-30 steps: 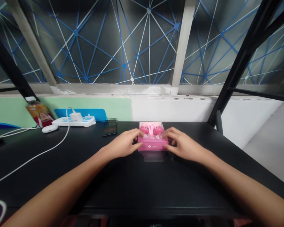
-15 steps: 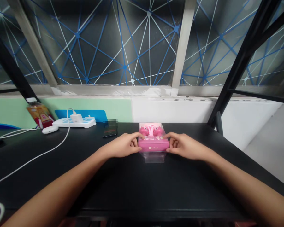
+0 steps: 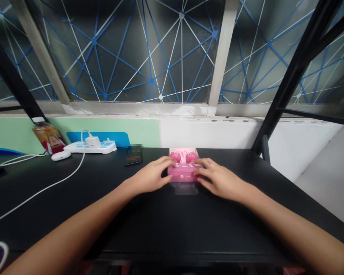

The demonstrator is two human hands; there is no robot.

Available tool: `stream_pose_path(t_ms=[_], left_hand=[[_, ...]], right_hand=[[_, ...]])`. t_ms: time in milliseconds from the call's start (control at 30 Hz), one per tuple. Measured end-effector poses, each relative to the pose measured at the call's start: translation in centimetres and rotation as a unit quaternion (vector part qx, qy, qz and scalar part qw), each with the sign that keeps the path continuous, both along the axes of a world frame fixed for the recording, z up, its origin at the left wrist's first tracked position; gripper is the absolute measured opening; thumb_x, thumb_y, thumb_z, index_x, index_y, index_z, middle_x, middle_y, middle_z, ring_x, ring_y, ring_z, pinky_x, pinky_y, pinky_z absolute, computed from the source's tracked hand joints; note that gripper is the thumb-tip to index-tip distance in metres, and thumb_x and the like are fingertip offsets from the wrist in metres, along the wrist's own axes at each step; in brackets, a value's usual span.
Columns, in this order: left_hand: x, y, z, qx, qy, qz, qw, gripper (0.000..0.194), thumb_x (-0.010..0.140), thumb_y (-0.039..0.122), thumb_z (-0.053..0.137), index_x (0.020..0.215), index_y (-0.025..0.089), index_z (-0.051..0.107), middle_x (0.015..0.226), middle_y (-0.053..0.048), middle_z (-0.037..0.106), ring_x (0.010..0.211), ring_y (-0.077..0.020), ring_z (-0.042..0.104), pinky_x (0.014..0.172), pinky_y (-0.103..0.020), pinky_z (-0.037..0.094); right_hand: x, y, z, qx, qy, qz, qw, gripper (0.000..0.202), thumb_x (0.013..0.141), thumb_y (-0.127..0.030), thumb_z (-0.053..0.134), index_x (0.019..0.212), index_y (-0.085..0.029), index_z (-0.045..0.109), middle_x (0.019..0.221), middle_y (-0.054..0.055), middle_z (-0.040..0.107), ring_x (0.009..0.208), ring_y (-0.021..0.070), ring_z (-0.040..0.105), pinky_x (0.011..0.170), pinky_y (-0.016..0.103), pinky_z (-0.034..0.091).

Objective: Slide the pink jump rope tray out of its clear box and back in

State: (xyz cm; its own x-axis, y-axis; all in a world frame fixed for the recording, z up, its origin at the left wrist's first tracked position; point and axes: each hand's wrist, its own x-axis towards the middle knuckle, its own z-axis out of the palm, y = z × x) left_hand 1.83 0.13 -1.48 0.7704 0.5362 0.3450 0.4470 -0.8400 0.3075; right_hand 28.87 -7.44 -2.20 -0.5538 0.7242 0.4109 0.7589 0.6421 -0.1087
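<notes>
Head view, only camera. Hands in view: two. One pink box [image 3: 181, 176] rests on the black desk [image 3: 172, 225], near its far edge, between the two hands. Through its clear upper part, two rounded pink forms [image 3: 176, 156] show side by side, with paler pink between them; exact nature not resolved. One transparent flap [image 3: 187, 189] projects at the near side of the box.

Left hand [image 3: 154, 173]: half open, thumb and fingers parted; fingertips at the box's left upper edge, thumb by its lower left front corner. Right hand [image 3: 219, 177]: half open, fingers spread, tips over the right part of the box's top and front. Firmness of contact on either side: cannot tell.

Left part of desk, counts: one dark phone [image 3: 134, 157], lying flat; one white power strip [image 3: 107, 148] carrying one white adapter [image 3: 93, 142]; one small white oval object [image 3: 61, 156] just beside the strip; one bottle [image 3: 49, 137] with white cap, amber above, red below. One white cable [image 3: 63, 178] runs from the adapter toward the near left.
</notes>
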Motion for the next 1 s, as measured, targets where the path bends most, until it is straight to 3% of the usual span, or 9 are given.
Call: stream_pose_path(t_ms=[233, 567, 833, 1000], left_hand=[[-0.02, 0.42, -0.31, -0.002, 0.01, 0.009, 1.0, 0.032, 0.088, 0.023, 0.056, 0.12, 0.026, 0.056, 0.133, -0.006, 0.053, 0.117, -0.0231, 0.056, 0.1, -0.039, 0.044], [0.3, 0.22, -0.29, 0.002, 0.003, 0.011, 1.0, 0.031, 0.088, 0.022, 0.056, 0.119, 0.025, 0.057, 0.131, -0.006, 0.054, 0.117, -0.023, 0.056, 0.101, -0.039, 0.044], [0.38, 0.49, -0.49, 0.01, 0.005, 0.015, 1.0, 0.031, 0.088, 0.023, 0.056, 0.119, 0.026, 0.056, 0.129, -0.005, 0.054, 0.113, -0.0221, 0.057, 0.098, -0.038, 0.046], [0.23, 0.47, -0.46, 0.004, 0.002, 0.008, 1.0, 0.03, 0.088, 0.022, 0.057, 0.117, 0.026, 0.056, 0.127, -0.005, 0.055, 0.112, -0.0217, 0.057, 0.094, -0.036, 0.048]], right_hand=[[0.3, -0.2, 0.26, -0.036, -0.037, 0.008, 0.999, 0.031, 0.084, -0.027, 0.065, 0.115, -0.025, 0.065, 0.142, 0.009, 0.046, 0.13, 0.0288, 0.042, 0.099, 0.047, 0.048], [0.25, -0.04, -0.15, -0.02, -0.057, 0.002, 0.998, 0.045, 0.079, -0.045, 0.072, 0.116, -0.021, 0.062, 0.141, 0.013, 0.045, 0.129, 0.0323, 0.041, 0.096, 0.049, 0.05], [0.5, 0.23, -0.34, 0.006, -0.047, 0.007, 0.999, 0.031, 0.085, -0.029, 0.067, 0.114, -0.021, 0.062, 0.137, 0.013, 0.049, 0.127, 0.0315, 0.045, 0.091, 0.047, 0.053], [0.17, 0.42, -0.28, 0.029, -0.043, 0.007, 0.999, 0.016, 0.09, -0.014, 0.051, 0.094, -0.02, 0.065, 0.128, 0.012, 0.056, 0.12, 0.0285, 0.05, 0.084, 0.043, 0.056]])
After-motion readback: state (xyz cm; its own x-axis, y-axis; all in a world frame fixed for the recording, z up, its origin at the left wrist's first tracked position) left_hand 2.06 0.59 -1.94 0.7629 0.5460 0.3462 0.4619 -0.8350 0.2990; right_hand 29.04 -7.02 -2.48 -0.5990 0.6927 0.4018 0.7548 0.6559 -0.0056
